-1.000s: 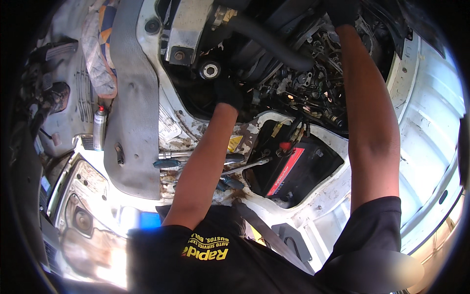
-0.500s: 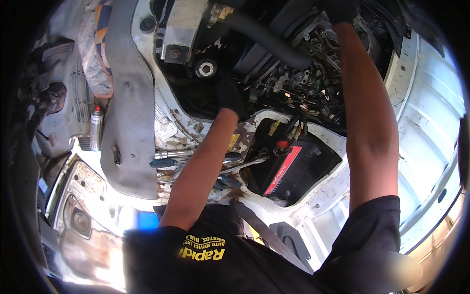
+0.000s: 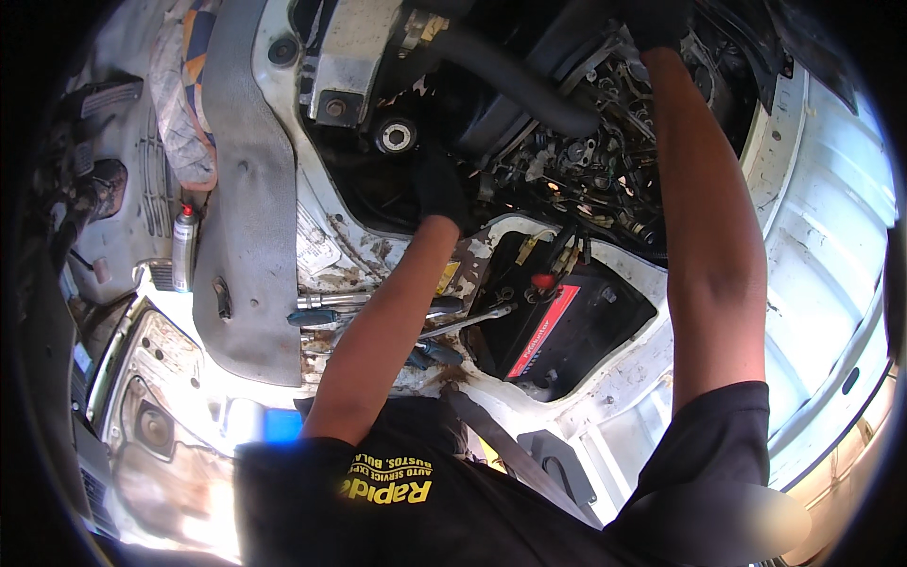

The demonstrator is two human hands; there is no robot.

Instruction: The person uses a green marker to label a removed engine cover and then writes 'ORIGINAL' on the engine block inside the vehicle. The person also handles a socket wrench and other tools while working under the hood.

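Both of my hands wear black gloves and reach into a vehicle's engine bay. My left hand is down in the dark opening, just below a round metal-rimmed fitting; its fingers are lost in shadow. At the top right, my right hand is at the far side of the engine, with its fingers hidden too. A thick black hose runs between the two hands. What either hand touches or holds does not show.
A battery with a red stripe sits in a recess nearer me. Several hand tools lie on the metal ledge under my left forearm. At the left are a spray can with a red top, a grey mat and a patterned cloth.
Almost nothing differs. The whole view has shifted very slightly, and both arms stay in the same places.
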